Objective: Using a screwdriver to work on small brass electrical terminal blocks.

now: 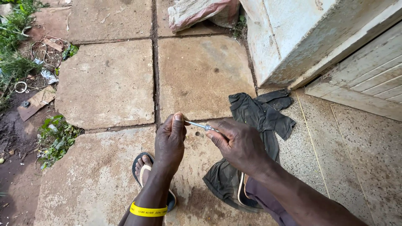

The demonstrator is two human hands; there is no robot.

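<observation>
My left hand (169,140) and my right hand (238,142) meet over the paving slabs, holding between them a thin silvery metal rod (200,125) like a small tool or bolt. The left thumb and fingers pinch its left end. The right fingers close around its right end, hiding that part. A yellow band (148,210) sits on my left wrist. Beneath the hands my foot in a sandal (143,172) rests on the slab.
A dark crumpled cloth (259,119) lies on the ground under my right arm. A white wall corner (289,42) and a slatted door (368,83) stand at the right. A dirty sack (201,12) lies at the top. Weeds and litter (37,75) border the left.
</observation>
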